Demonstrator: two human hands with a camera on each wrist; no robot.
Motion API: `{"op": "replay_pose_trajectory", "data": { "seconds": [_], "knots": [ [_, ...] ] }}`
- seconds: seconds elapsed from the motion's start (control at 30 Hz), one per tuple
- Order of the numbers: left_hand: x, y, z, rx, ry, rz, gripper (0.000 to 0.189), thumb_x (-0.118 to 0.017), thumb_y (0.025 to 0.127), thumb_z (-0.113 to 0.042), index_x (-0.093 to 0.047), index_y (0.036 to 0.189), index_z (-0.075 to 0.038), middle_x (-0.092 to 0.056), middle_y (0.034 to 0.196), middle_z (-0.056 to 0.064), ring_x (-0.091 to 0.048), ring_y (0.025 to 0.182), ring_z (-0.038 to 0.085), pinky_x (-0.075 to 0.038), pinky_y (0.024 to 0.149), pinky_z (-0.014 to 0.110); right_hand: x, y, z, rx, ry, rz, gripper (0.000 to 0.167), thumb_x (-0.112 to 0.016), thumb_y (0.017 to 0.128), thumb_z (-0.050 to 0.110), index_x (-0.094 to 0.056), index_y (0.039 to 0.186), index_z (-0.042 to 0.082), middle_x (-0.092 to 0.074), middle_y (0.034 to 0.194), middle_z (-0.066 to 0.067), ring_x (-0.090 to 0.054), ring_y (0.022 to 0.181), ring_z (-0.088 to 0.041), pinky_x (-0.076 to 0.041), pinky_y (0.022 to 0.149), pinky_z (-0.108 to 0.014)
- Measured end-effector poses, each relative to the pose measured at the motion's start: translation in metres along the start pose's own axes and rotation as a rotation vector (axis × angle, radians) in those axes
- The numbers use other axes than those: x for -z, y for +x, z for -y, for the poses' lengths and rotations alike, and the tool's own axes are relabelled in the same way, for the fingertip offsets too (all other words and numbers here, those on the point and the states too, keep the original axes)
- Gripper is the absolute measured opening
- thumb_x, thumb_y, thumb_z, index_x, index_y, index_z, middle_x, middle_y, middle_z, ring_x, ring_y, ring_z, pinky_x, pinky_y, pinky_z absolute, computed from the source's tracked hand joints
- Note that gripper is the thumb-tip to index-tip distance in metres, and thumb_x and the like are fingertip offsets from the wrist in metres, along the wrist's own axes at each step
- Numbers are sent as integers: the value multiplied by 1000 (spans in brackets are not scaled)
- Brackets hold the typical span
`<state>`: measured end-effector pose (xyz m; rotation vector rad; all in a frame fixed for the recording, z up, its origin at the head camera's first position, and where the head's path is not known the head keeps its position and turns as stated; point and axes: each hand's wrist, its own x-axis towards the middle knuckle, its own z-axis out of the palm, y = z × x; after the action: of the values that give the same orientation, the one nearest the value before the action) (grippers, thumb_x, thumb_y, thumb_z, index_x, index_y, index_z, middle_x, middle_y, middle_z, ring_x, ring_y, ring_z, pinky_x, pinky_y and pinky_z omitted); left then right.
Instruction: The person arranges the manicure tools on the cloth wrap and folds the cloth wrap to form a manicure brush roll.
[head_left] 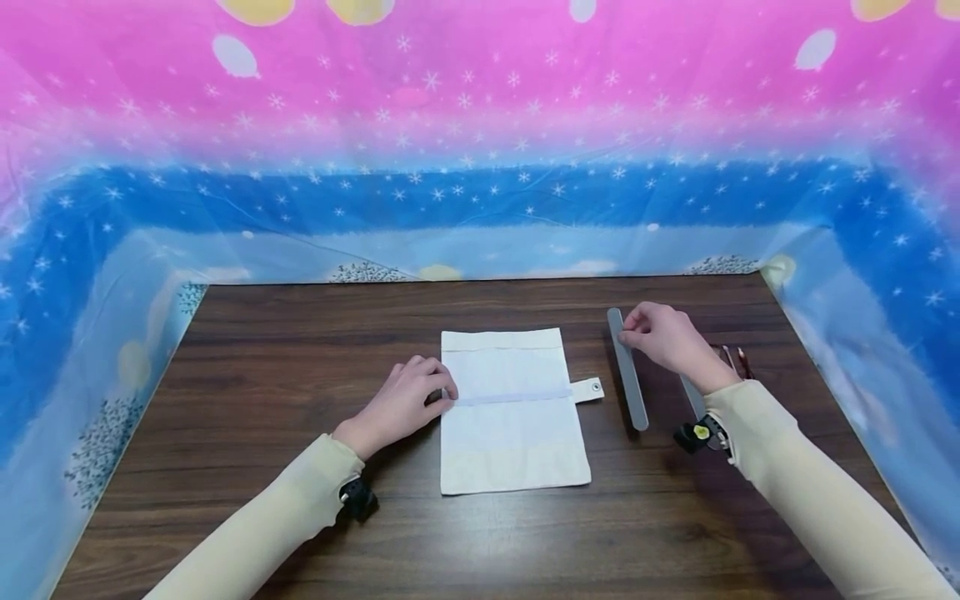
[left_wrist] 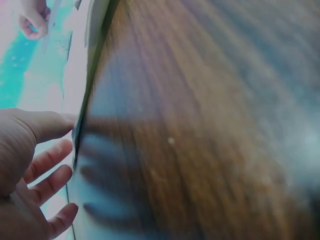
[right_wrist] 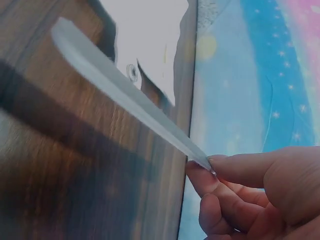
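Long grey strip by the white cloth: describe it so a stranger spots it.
On the dark table, find the white cloth and its tab. Just right of the tab is the long, round-ended grey strip. Unlike the mostly hidden grey piece farther right, it's pinched in the right grip.

Dark wood-grained table, with a pink-and-blue snowflake-patterned cloth along its back and both sides.

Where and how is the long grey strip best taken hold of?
Probably with a pinch near the far end of the grey strip, coming from the right: it is long, thin and narrow, and the right hand pinches it there, leaving the near end free.
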<state>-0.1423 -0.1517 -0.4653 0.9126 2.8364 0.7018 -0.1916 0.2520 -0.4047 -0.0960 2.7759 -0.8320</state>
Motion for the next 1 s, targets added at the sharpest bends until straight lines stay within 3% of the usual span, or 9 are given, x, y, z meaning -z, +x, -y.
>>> {"op": "replay_pose_trajectory", "data": {
  "seconds": [0.57,1.0],
  "knots": [
    [1,1,-4,-5,28,-16,8,-70,101,-15,-69,94,-19,-65,107,1,-55,110,28,-40,93,55,-15,20,46,91,53,17,19,-66,103,21,-60,113,5,-68,106,-14,-63,91,-29,-48,76,-42],
    [1,0,-6,24,-10,-25,6,-67,103,-16,-67,98,-18,-65,112,2,-55,115,29,-39,95,55,-30,37,78,109,100,59,33,-66,103,23,-57,132,8,-69,106,-14,-66,95,-34,-50,78,-43]
  ]
}}
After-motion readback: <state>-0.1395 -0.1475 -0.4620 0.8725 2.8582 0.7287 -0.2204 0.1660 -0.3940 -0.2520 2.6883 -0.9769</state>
